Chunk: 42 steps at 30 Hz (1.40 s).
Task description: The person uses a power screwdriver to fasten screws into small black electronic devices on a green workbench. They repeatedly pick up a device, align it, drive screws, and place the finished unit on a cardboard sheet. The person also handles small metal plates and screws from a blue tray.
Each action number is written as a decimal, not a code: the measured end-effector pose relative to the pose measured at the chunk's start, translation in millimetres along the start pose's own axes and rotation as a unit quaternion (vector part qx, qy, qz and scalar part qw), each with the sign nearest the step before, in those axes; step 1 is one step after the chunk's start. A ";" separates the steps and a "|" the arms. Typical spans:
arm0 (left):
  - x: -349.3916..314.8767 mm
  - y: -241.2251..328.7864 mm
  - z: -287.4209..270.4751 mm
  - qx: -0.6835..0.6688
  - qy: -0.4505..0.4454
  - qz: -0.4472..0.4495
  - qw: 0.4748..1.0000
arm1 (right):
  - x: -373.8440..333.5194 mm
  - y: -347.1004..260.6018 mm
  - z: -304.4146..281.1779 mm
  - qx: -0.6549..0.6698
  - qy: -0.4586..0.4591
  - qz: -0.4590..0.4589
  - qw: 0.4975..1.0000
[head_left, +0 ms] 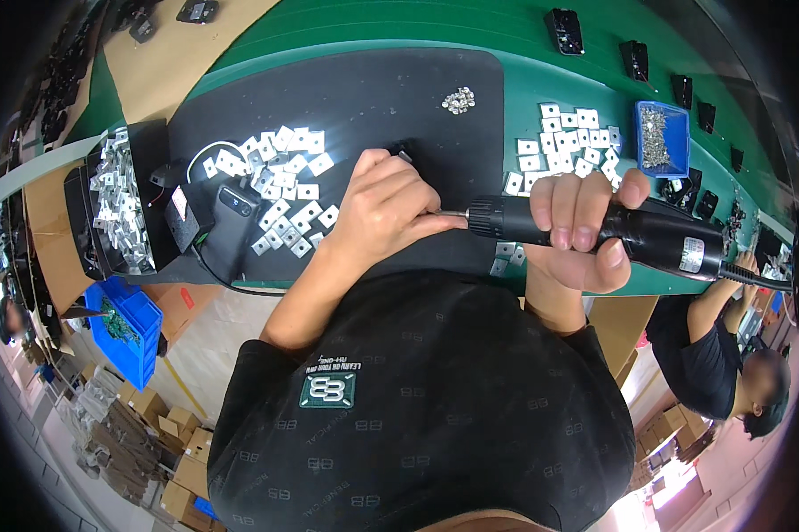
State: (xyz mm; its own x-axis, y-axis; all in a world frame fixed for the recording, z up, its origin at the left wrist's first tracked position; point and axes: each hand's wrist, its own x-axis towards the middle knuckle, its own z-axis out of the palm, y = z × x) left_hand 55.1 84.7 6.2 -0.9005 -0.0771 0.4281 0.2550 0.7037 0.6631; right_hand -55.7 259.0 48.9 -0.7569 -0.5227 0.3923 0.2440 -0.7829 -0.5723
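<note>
My right hand (585,226) is wrapped around a black electric screwdriver (665,239), which lies level and points left, its cord running off to the right. The metal bit (453,213) reaches to the fingertips of my left hand (386,208). That hand is closed, thumb and forefinger pinched at the bit's tip. Whatever sits between its fingers is hidden; a small dark piece (405,147) shows just beyond the knuckles. Below both hands is a black mat (373,97). To the left on it, many small white square plates with holes (280,191) lie scattered.
Small metal pieces (458,100) are heaped on the mat. More white plates (572,142) and a blue bin of screws (670,137) are at the right. A black tray of metal plates (120,204) and a black device (235,213) stand left. Another person (718,355) is at far right.
</note>
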 end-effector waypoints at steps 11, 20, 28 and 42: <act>-4.4 -2.1 2.9 0.015 0.067 0.047 0.997 | 2.5 -1.5 -3.8 0.036 -0.019 -0.003 0.999; -2.9 -0.9 2.3 0.018 0.070 0.051 0.996 | 3.5 -3.5 -2.9 0.040 -0.024 0.000 0.999; -2.0 -2.5 1.0 0.027 0.061 0.064 0.996 | 3.4 -1.2 -2.8 0.040 -0.022 0.003 0.999; -24.7 -19.1 -11.8 0.131 -0.047 -0.143 0.980 | 4.4 22.7 -1.3 -0.087 0.039 -0.004 0.995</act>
State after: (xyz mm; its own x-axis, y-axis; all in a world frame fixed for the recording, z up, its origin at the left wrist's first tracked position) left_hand 76.6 64.8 -9.7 -0.9537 -0.2400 0.1815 -0.1000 0.8217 0.5611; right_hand -54.2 239.3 36.8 -0.8045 -0.4838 0.3447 0.1340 -0.7131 -0.6881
